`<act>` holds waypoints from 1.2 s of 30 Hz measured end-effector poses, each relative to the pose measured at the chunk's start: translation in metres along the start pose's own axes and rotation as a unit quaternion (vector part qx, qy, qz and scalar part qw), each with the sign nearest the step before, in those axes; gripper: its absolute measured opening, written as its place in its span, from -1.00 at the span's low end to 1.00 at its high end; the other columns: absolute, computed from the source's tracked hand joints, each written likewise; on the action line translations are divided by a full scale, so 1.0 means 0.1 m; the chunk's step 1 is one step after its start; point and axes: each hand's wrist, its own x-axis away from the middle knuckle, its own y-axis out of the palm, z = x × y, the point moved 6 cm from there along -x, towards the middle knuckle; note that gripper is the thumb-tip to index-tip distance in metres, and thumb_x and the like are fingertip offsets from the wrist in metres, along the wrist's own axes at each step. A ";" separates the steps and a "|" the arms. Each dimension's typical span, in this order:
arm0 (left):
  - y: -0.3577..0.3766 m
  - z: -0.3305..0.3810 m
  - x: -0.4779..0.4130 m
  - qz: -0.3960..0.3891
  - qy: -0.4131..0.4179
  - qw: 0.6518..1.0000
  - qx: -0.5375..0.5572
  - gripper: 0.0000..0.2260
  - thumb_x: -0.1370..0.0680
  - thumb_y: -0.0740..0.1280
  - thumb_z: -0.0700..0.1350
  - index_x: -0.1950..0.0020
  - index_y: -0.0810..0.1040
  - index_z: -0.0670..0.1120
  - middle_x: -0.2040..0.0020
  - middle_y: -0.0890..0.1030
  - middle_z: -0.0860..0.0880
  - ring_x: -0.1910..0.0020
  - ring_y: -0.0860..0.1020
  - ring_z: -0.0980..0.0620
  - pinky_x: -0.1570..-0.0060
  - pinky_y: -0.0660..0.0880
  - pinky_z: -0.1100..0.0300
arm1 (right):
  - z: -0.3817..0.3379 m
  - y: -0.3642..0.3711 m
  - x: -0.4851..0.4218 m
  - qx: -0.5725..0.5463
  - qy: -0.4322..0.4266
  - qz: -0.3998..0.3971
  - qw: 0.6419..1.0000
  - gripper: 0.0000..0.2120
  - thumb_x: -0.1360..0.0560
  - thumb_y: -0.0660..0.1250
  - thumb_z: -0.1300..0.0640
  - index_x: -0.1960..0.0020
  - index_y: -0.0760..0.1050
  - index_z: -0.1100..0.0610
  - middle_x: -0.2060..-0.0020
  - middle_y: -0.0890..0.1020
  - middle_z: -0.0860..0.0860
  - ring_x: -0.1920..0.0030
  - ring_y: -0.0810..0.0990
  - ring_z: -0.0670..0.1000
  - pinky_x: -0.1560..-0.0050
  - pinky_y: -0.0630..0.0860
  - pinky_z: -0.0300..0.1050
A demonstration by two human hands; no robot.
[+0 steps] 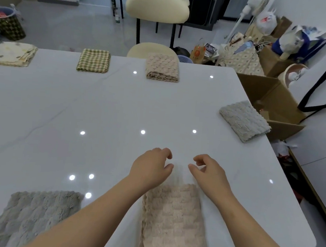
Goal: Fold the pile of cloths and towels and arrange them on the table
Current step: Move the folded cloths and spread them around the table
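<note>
Scanning from the left across the white table (101,103), found a pale yellow cloth (11,54) folded at the far edge and, at the near edge, a front grey towel (34,214) lying flat, its right corner hidden behind the left forearm. Noted a green checked cloth (93,60) folded further along the far edge. Saw the left hand (151,167) over bare tabletop, fingers loosely curled and holding nothing. Found a far beige towel (162,67) folded at the far edge, and a near beige towel (172,220) folded lengthwise between the two forearms, its far end just short of both hands. Saw the right hand (209,172) likewise slack, fingers loosely bent, gripping nothing. Spotted a side grey towel (244,120) folded at the right edge, with an open cardboard box (271,100) on the floor beyond.
</note>
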 end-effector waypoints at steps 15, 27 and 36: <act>0.67 0.85 -0.52 0.060 -0.134 0.989 0.012 -0.72 -0.58 0.14 0.02 -0.28 0.38 0.04 -0.21 0.48 0.07 -0.18 0.45 0.08 -0.10 0.43 0.20 | 0.79 -0.63 -0.79 0.045 -0.126 -0.125 0.983 -0.72 -0.49 0.27 0.03 -0.20 0.44 0.02 0.01 0.47 -0.17 -0.16 0.44 -0.11 -0.14 0.35 -0.27; 1.18 1.50 -0.35 0.116 -0.263 0.955 0.077 -0.73 -0.57 0.16 0.00 -0.26 0.40 0.02 -0.20 0.47 0.05 -0.17 0.46 0.07 -0.12 0.44 0.15 | 1.18 -1.10 -0.85 0.066 -0.194 -0.257 0.945 -0.76 -0.51 0.24 0.04 -0.17 0.41 -0.02 0.08 0.51 -0.13 0.08 0.49 -0.15 0.10 0.38 -0.30; 1.13 1.61 -0.52 0.138 -0.292 0.943 0.076 -0.73 -0.58 0.14 0.00 -0.26 0.39 0.03 -0.20 0.47 0.05 -0.15 0.47 0.06 -0.09 0.43 0.19 | 0.94 -1.33 -1.18 0.034 -0.245 -0.254 0.935 -0.91 -0.53 0.23 0.05 -0.03 0.42 -0.08 0.19 0.51 -0.17 0.24 0.47 -0.16 0.25 0.37 -0.32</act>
